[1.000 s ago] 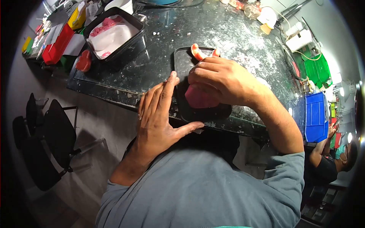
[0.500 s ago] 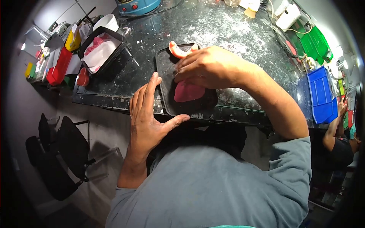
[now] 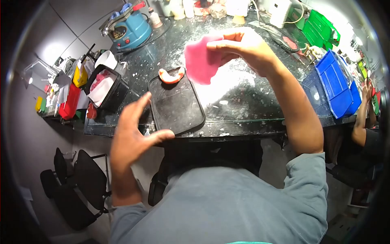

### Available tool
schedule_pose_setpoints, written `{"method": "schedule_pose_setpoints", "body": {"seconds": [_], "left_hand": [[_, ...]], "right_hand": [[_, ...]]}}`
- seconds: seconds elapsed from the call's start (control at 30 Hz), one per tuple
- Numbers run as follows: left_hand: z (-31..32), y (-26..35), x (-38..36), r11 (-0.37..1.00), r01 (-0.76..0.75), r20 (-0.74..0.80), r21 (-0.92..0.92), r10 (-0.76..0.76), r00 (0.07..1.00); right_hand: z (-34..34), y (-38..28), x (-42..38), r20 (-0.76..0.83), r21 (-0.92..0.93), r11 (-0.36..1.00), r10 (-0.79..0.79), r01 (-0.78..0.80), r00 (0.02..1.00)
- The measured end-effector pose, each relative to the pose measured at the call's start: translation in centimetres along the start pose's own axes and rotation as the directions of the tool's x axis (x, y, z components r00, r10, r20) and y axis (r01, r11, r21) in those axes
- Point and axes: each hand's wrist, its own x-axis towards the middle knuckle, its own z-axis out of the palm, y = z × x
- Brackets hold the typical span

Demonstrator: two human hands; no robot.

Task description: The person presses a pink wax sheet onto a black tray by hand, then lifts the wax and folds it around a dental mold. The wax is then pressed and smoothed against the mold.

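My right hand [image 3: 239, 46] pinches a thin pink sheet [image 3: 201, 61], likely wax, by its upper right edge and holds it up over the bench. Left of it, a black tray [image 3: 176, 107] lies on the bench near the front edge. At the tray's far end sits a curved orange-pink and white horseshoe-shaped piece [image 3: 170, 77], like a denture. My left hand [image 3: 134, 128] hovers by the tray's left front corner, thumb and fingers apart, with nothing in it.
A black bin [image 3: 106, 91] with pink and white scraps stands at the left, near a red container [image 3: 73, 101]. A blue machine [image 3: 132, 32] is at the back left. On the right are a blue tray [image 3: 335, 85] and a green tray [image 3: 319, 30]. Another person's arm [image 3: 361, 116] shows far right.
The pink sheet has been lifted off the black tray by my right hand, up and away. My left hand has drawn back leftward, and the whole view has shifted.
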Motion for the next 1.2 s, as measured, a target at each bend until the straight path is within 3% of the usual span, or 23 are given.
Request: {"method": "schedule_pose_setpoints", "body": {"seconds": [0.1, 0.17, 0.2, 0.27, 0.4, 0.43, 0.5, 0.57, 0.67, 0.7, 0.77, 0.8, 0.83, 0.9, 0.93, 0.97, 1.03, 1.07, 1.2], "left_hand": [[-2.6, 1.6, 5.9, 0.978, -0.177, -0.072, 0.107, 0.186, 0.980], [-2.5, -0.8, 11.1, 0.959, -0.281, 0.086, 0.044, 0.277, 0.957], [-2.3, -2.2, 13.6, 0.952, -0.304, 0.254, -0.049, 0.306, 0.918], [-2.2, -3.1, 17.4, 0.945, -0.298, 0.555, -0.139, 0.323, 0.767], [-1.9, -1.9, 19.3, 0.970, -0.193, 0.721, -0.151, 0.241, 0.650], [-1.9, -1.7, 19.0, 0.970, -0.206, 0.706, -0.127, 0.234, 0.668], [-1.7, -1.5, 18.1, 0.976, -0.150, 0.690, -0.156, 0.216, 0.690], [-1.2, -1.9, 17.4, 0.967, -0.206, 0.658, -0.152, 0.255, 0.709], [-0.5, -2.1, 16.1, 0.896, -0.439, 0.529, -0.069, 0.406, 0.745], [-0.6, -1.6, 15.7, 0.896, -0.439, 0.528, -0.066, 0.405, 0.746], [-1.0, -0.5, 15.2, 0.960, -0.215, 0.609, -0.181, 0.281, 0.742], [-0.8, -1.1, 15.0, 0.911, -0.370, 0.531, -0.182, 0.408, 0.743], [-0.6, -1.5, 15.1, 0.911, -0.370, 0.531, -0.179, 0.407, 0.743], [-0.5, -1.9, 15.3, 0.919, -0.325, 0.417, -0.223, 0.391, 0.820], [0.1, -1.1, 15.0, 0.946, -0.183, 0.302, -0.268, 0.263, 0.916], [1.5, -1.1, 15.3, 0.739, 0.002, 0.255, -0.673, 0.229, 0.939], [3.4, -0.4, 16.5, 0.518, 0.033, 0.083, -0.854, 0.073, 0.994], [4.0, 0.4, 16.6, 0.341, 0.175, 0.170, -0.924, -0.046, 0.984], [6.6, 1.1, 17.9, -0.126, 0.377, 0.385, -0.918, -0.041, 0.922]], "right_hand": [[-2.5, 1.8, 0.6, -0.009, 0.119, 0.987, 0.113, -0.111, 0.994], [-3.5, 2.8, 0.5, -0.007, 0.191, 0.971, 0.149, -0.145, 0.989], [-4.1, 3.0, 0.6, -0.012, 0.254, 0.961, 0.114, -0.107, 0.993], [-5.2, 3.3, 1.0, -0.019, 0.346, 0.936, 0.067, -0.057, 0.998], [-5.8, 2.6, 1.0, -0.112, 0.483, 0.875, 0.044, 0.016, 0.993], [-5.9, 2.7, 1.2, -0.117, 0.483, 0.875, 0.040, 0.021, 0.992], [-5.6, 3.1, 1.5, -0.271, 0.543, 0.838, 0.113, 0.055, 0.956], [-5.3, 2.9, 1.4, -0.334, 0.551, 0.833, 0.164, 0.051, 0.928], [-5.5, 3.2, 1.5, -0.322, 0.582, 0.812, 0.170, 0.053, 0.932], [-5.5, 3.3, 1.5, -0.314, 0.589, 0.806, 0.163, 0.057, 0.935], [-5.4, 3.4, 1.4, -0.311, 0.595, 0.801, 0.154, 0.066, 0.938], [-5.3, 3.4, 1.3, -0.313, 0.563, 0.823, 0.133, 0.071, 0.940], [-5.2, 3.4, 1.3, -0.313, 0.531, 0.844, 0.112, 0.076, 0.943], [-5.3, 3.2, 1.3, -0.288, 0.557, 0.826, 0.100, 0.082, 0.952], [-5.1, 3.0, 1.1, -0.310, 0.533, 0.843, 0.111, 0.076, 0.944], [-5.0, 2.9, 0.9, -0.332, 0.507, 0.859, 0.120, 0.069, 0.935], [-4.8, 3.1, 1.1, -0.320, 0.485, 0.868, 0.069, 0.101, 0.945], [-4.5, 3.1, 1.1, -0.343, 0.469, 0.877, 0.068, 0.108, 0.937], [-2.9, 2.4, 1.0, -0.372, 0.470, 0.868, 0.029, 0.161, 0.928]]}}
